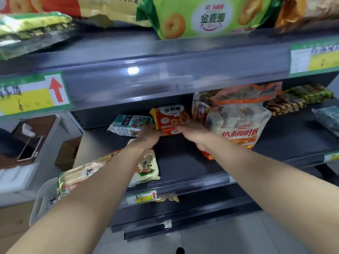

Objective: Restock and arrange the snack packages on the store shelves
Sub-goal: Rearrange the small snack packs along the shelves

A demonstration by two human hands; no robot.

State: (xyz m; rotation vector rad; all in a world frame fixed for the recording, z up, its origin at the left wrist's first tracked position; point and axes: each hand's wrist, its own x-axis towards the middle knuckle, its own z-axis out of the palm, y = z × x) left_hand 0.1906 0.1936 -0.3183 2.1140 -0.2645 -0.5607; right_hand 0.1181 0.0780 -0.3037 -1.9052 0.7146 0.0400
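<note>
Item: red-orange ring-biscuit package, standing upright toward the back of the middle shelf, being held at its lower edge by both hands. Left hand is gripping the package's lower left corner, fingers curled round it. Right hand is gripping the lower right corner, fingers bent onto the front face, though motion blur is hiding the fingertips. Adjacent stock: a teal-and-white bear-print package is lying just beside the held package on its left. A large clear-and-orange bag is standing just beside it on its right, partly behind the right wrist. A cream bear-print package is lying at the shelf front, under the left forearm. Upper shelf: a green ring-biscuit bag is overhanging the edge, and a price label with red arrow is sitting in the rail below. Lower left: a white basket is holding further packages.
</note>
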